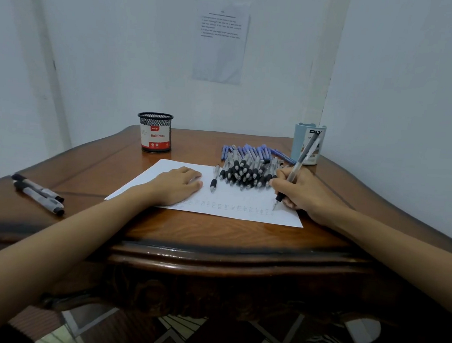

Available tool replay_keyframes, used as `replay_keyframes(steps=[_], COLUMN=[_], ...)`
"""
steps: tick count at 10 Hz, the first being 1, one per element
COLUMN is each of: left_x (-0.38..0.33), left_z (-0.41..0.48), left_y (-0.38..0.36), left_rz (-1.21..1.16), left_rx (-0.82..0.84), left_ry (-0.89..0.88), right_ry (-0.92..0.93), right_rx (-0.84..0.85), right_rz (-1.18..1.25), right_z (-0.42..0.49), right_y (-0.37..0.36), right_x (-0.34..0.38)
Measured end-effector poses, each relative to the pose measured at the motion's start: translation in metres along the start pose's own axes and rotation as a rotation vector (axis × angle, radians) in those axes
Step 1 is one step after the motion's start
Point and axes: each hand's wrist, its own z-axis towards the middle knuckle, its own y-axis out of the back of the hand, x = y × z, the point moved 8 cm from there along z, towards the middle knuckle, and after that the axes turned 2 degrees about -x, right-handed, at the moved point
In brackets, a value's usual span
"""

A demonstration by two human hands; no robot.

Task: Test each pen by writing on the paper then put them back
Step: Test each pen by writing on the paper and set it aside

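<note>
Clear pen gripped in right hand, tip touching paper.

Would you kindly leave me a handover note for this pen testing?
Left hand lies flat on the paper. Right hand grips a clear pen, tip at the right end of a row of test marks. Pen pile sits at the paper's far edge, a single pen beside it, two pens far left. Done: one row of marks. Left: test the rest, return them to the mesh holder or blue holder; unclear which.
</note>
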Motion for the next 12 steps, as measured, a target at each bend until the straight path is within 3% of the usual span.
replay_keyframes(steps=[3,4,6,12], left_x=[0.000,0.000,-0.001,-0.001], left_z=[0.000,0.000,0.000,0.000], left_y=[-0.001,0.000,-0.001,0.000], left_rz=[0.001,0.003,0.007,0.011], left_rx=[-0.002,-0.001,0.006,0.004], left_ry=[0.001,-0.001,-0.003,-0.001], right_ry=[-0.124,-0.055,-0.011,-0.065], right_rx=[-0.042,-0.024,0.015,0.030], right_rz=[0.258,0.146,0.143,0.144], right_z=[0.002,0.001,0.001,0.008], right_y=[0.005,0.003,0.002,0.004], right_x=[-0.005,0.001,0.000,-0.013])
